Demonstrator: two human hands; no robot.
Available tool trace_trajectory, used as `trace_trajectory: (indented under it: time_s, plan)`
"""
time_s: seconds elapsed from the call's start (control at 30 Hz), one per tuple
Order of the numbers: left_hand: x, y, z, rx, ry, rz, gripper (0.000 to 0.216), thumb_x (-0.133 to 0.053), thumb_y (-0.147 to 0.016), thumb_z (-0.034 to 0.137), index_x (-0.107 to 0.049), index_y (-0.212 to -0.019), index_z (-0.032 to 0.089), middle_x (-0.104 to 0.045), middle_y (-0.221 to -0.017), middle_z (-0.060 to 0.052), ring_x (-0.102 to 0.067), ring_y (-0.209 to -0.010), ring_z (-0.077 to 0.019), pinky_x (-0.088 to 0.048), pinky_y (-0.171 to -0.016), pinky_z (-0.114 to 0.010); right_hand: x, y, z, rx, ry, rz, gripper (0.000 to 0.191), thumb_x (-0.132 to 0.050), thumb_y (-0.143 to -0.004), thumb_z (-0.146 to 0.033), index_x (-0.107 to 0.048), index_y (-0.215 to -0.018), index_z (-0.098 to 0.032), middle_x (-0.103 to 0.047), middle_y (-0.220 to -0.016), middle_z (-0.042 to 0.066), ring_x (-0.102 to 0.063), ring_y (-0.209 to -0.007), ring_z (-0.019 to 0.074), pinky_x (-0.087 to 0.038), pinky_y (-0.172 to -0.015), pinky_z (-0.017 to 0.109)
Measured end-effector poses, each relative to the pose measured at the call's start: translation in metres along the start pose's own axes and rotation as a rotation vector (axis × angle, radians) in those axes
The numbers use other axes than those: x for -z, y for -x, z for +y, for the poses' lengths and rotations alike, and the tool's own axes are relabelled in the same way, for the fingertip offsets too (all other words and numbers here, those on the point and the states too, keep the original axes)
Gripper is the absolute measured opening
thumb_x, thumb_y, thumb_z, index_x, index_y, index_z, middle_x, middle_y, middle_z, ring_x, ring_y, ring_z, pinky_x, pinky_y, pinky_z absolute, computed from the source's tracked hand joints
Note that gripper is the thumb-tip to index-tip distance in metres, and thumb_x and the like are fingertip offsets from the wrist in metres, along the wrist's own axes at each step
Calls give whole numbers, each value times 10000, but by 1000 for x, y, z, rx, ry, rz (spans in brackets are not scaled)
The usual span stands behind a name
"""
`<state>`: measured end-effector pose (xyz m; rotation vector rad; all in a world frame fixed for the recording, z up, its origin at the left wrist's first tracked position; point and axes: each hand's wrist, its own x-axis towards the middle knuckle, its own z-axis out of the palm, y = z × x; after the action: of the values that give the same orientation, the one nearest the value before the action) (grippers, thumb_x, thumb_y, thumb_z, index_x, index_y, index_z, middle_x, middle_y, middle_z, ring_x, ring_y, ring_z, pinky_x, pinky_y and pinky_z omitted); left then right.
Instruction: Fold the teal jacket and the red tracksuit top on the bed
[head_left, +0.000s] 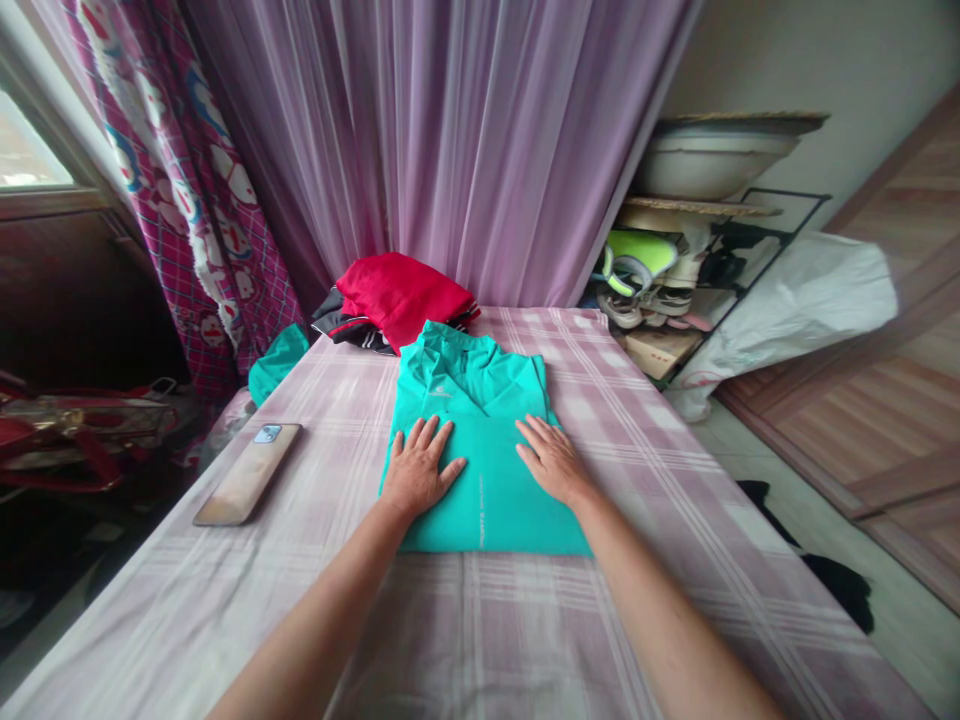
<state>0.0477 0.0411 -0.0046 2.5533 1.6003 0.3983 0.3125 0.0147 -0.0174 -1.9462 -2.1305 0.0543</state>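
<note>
Teal shirt (491, 450): lies folded into a neat block at the middle of the tabletop (465, 650), collar toward the far end, straight bottom edge toward the person; beneath it is a pink-and-white checked cloth (652, 560).
Markings on the shirt: a small pale logo (440, 389) below the collar on the left side, and a vertical line of pale lettering (482, 512) lower down, near the middle.
Left hand (418, 472): palm down on the shirt's left part, fingers spread wide and pointing away, thumb angled inward; it grips nothing.
Right hand (553, 462): palm down near the shirt's right edge, spread wide, fingertips slanting in toward the middle; it grips nothing either.
Between the hands: a band of smooth teal fabric, the hands well apart.
Phone (251, 480): lies back up near the tabletop's left edge, camera end farther away, well apart from the shirt.
Far end: a crumpled red garment (401, 297) lies on dark clothing (343, 322), just beyond the shirt's collar.
Left edge: a bunch of teal fabric (277, 365) shows beside the tabletop.
Backdrop: a lilac curtain (480, 150) hangs behind, a patterned magenta one to its left.
Right side: a rack with shoes (667, 300) and a pale basin (712, 160), a white plastic bag (802, 300) beside it.
</note>
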Motion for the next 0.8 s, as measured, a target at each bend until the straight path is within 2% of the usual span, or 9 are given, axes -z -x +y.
trace_trajectory:
  time_s: [0.17,0.27,0.47,0.53,0.63,0.73,0.8]
  plan:
    - [3,-1,1,20,17,-19,677,-388,-963,619,-358,-1553,288,-361,-1621,-96,-264,-1509,-334,-237,-1190,-609,-5,0,9,43,-71,85,544,-378,-999,-395,-505,-1473,-160,-440,-1565,115,-394,-1445,242,-319,-1195,444]
    - [5,-2,3,32,7,-32,679,-382,-964,624,-354,-1555,291,-360,-1622,-90,-260,-1513,-325,-234,-1196,-599,-5,1,10,34,-129,151,533,-395,-988,-408,-567,-1420,-147,-461,-1549,129,-418,-1428,241,-349,-1185,418]
    - [3,0,3,43,13,-23,655,-395,-970,596,-360,-1550,295,-363,-1621,-87,-267,-1510,-325,-243,-1193,-607,-7,23,21,25,-222,219,474,-428,-961,-404,-668,-1301,-178,-568,-1456,122,-508,-1355,250,-398,-1155,435]
    - [2,-3,-1,53,38,-14,596,-378,-988,555,-393,-1531,310,-387,-1610,-71,-296,-1500,-316,-270,-1183,-605,-9,31,28,-50,-231,270,486,-443,-943,-418,-659,-1314,-188,-562,-1461,120,-524,-1341,262,-424,-1131,445]
    - [9,-13,-12,49,77,4,493,-324,-1024,417,-500,-1461,270,-495,-1538,-73,-419,-1434,-265,-341,-1173,-506,-5,30,36,-193,-255,297,510,-435,-940,-420,-612,-1367,-205,-604,-1415,112,-564,-1300,260,-464,-1082,424]
    - [25,-27,-26,67,18,3,466,-363,-1009,336,-541,-1414,188,-549,-1482,-119,-495,-1372,-250,-385,-1143,-419,7,17,41,-398,-259,168,529,-438,-946,-430,-581,-1394,-187,-707,-1256,121,-659,-1156,270,-522,-966,396]
    - [37,-35,-34,117,-65,-70,496,-438,-983,378,-522,-1424,167,-560,-1460,-152,-515,-1347,-290,-409,-1104,-445,16,7,42,-501,-240,79,535,-491,-928,-441,-584,-1386,-182,-745,-1164,117,-702,-1048,279,-541,-869,376]
